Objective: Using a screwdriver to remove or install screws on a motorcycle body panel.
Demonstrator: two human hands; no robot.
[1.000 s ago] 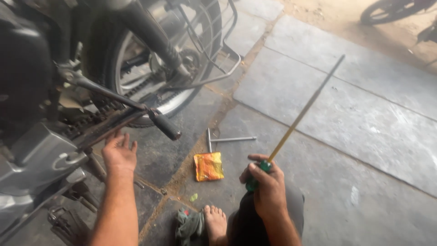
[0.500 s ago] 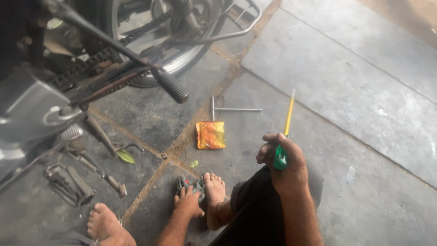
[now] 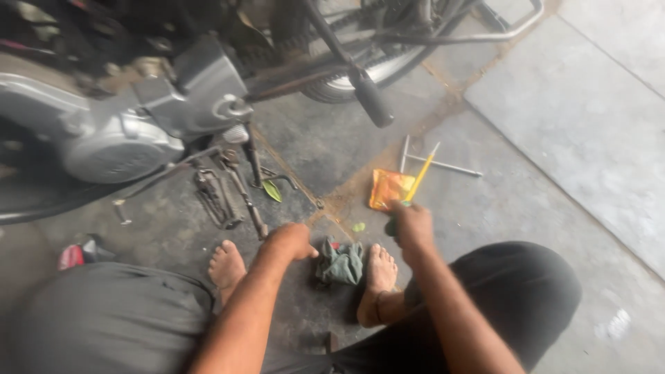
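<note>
1. Hands first: your right hand (image 3: 412,225) is clenched round the green grip of a long yellow rod (image 3: 421,176), whose shaft slants up and away from you over the floor (image 3: 554,138).
2. Your left hand (image 3: 291,241) is lowered to the floor with the fingers curled under; it sits just beside a crumpled green rag (image 3: 341,263), and you cannot tell whether it grips anything.
3. The rag lies between your two bare feet, the left foot (image 3: 227,266) to one side and the right foot (image 3: 377,277) touching its other edge.
4. Just beyond your right hand lies a flat orange-yellow packet (image 3: 388,188); what it holds does not show. The rod's shaft crosses above its right side.
5. A metal T-shaped wrench (image 3: 429,163) rests on the floor past the packet, near the rod's tip.
6. To your left stands the motorcycle (image 3: 138,118), its silver engine casing facing you and a black footpeg (image 3: 370,100) jutting out over the floor.
7. Under the engine several dark metal tools (image 3: 222,197) lie loose, with a small green leaf (image 3: 272,190) beside them.
</note>
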